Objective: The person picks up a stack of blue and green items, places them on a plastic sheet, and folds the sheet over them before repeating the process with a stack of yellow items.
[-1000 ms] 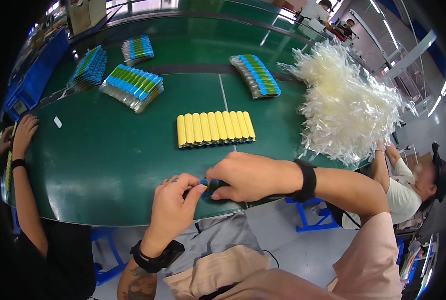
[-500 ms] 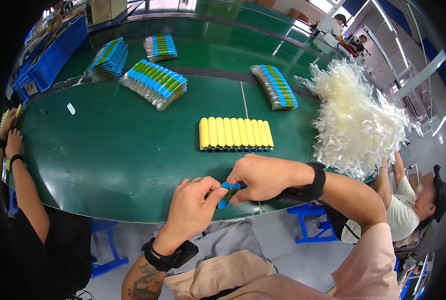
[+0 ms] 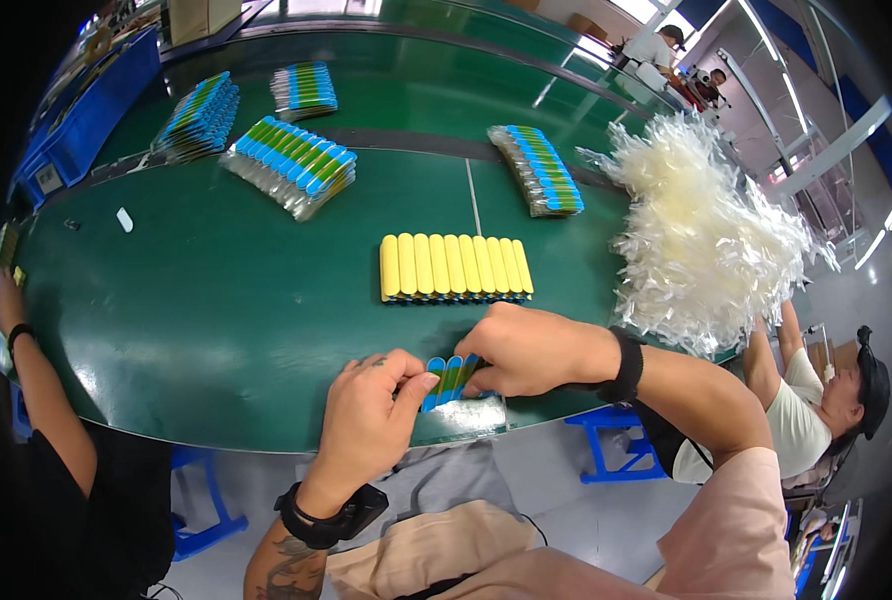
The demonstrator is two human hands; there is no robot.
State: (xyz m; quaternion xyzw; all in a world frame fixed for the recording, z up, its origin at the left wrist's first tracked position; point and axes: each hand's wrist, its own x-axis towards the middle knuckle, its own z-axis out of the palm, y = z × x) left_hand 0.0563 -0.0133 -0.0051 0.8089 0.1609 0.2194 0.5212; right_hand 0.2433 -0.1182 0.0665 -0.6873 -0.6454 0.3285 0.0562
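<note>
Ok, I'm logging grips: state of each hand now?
Left hand: closed, holding the left side of the blue-and-green, round-ended strips.
Right hand: closed, holding the strips' right side.

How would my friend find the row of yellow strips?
On the big green table, go left from the fluffy white pile. Just beyond the right hand lies a block of rounded strips. Its bright yellow top sets it apart from the blue-and-green bundles farther back.

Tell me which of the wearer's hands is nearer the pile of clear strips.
Right: the right hand is lower left of the pile in view; the left hand is farther left.
</note>
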